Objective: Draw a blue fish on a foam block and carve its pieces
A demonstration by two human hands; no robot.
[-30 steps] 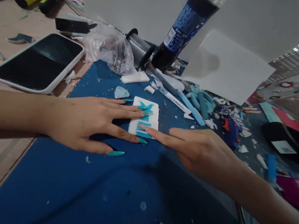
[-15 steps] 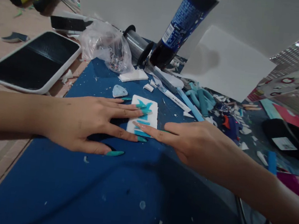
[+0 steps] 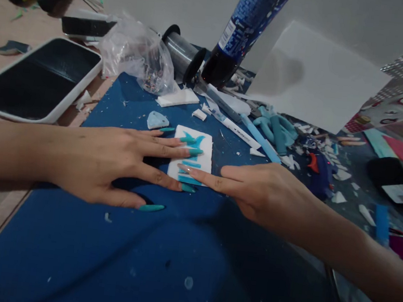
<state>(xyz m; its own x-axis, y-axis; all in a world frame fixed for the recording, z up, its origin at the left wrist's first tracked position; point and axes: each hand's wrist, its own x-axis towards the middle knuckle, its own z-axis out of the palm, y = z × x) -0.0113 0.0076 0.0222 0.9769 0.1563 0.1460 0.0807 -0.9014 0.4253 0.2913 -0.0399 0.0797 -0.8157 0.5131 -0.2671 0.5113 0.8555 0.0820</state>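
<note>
A small white piece [image 3: 206, 147] with bright blue shapes and stripes on it lies flat on the blue work surface [image 3: 131, 254]. My left hand [image 3: 112, 165] is spread open, palm down, with several long turquoise nails resting on the piece's left part and its lower edge. From the other side, my right hand [image 3: 262, 192] lays a stretched index finger across the lower blue stripes. Its remaining fingers are bent and partly hidden beneath it. Neither hand grasps anything visible. Just above my left fingertips sits a pale blue chip [image 3: 157, 120].
Behind the piece lie a white pen [image 3: 238, 132], a light blue pen [image 3: 261, 138], teal-handled scissors [image 3: 278, 130], a wire spool [image 3: 182, 52] and a plastic bag [image 3: 135, 56]. A dark bottle [image 3: 231, 43] stands there. At left is a phone [image 3: 38, 79]; white scraps [image 3: 340, 197] lie at right.
The view has shifted slightly, so the bottle's top is now cut off and the phone sits farther left. Both hands stay on the white piece with hardly any movement.
</note>
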